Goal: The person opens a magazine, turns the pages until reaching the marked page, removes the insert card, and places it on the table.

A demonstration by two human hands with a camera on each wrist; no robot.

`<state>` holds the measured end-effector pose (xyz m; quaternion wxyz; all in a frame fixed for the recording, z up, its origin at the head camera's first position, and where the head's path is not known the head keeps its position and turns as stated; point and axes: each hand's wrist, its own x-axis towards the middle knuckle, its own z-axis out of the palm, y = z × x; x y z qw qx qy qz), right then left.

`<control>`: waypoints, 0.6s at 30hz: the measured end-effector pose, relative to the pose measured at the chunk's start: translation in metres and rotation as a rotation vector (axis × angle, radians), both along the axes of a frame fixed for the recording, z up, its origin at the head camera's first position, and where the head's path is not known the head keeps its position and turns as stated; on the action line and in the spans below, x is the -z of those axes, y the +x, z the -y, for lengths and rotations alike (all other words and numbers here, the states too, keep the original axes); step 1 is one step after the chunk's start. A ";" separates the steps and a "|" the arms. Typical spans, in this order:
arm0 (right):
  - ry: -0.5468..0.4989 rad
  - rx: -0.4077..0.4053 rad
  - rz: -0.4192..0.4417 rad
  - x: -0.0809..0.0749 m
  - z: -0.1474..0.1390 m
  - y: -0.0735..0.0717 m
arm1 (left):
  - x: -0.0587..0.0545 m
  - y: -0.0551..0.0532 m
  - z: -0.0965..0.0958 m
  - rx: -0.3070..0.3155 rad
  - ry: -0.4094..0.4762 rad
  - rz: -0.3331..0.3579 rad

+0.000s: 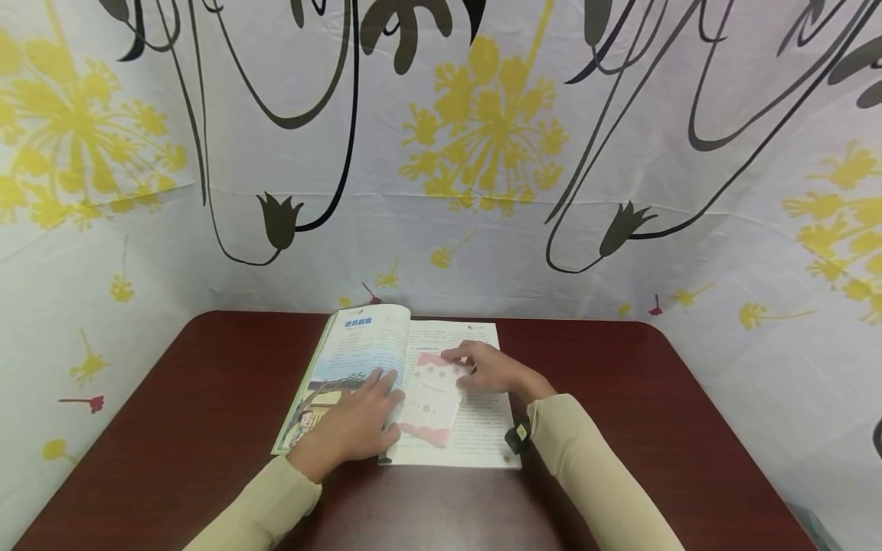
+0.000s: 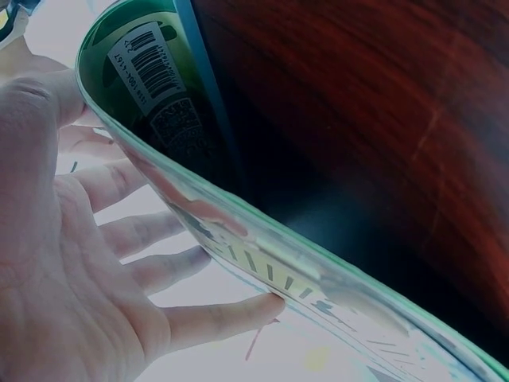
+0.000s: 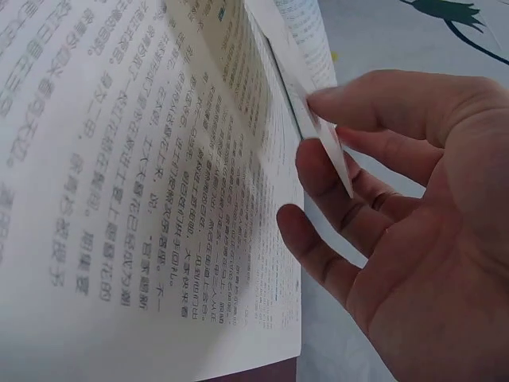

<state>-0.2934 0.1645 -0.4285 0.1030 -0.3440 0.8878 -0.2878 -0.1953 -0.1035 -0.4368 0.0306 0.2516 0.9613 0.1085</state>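
Observation:
An open book (image 1: 482,428) lies on the table, its left page (image 1: 361,348) curving up and printed with a coloured picture. My left hand (image 1: 358,421) rests on that page near the spine, fingers spread and fairly straight; the left wrist view shows the fingers (image 2: 215,322) against the printed page, with a barcode label (image 2: 147,68) on the cover beneath. Over the right page of text is a thin pink-and-white paper sheet (image 1: 430,398). My right hand (image 1: 492,369) pinches its upper right edge between thumb and fingers, and the right wrist view shows the sheet (image 3: 306,95) tilted above the text.
The dark red-brown table (image 1: 606,398) extends to both sides of the book. Behind it hangs a white cloth (image 1: 386,168) with yellow and grey flower prints. A small black device (image 1: 518,436) is at the right wrist.

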 end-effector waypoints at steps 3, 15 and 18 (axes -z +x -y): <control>-0.035 0.014 0.037 0.000 -0.001 -0.002 | 0.000 0.000 0.001 0.000 0.003 0.003; -0.172 0.122 0.199 -0.004 -0.002 -0.002 | -0.002 0.001 0.002 0.003 0.022 0.013; -0.198 0.134 0.213 -0.006 -0.006 -0.002 | -0.001 0.001 0.002 -0.002 0.016 0.015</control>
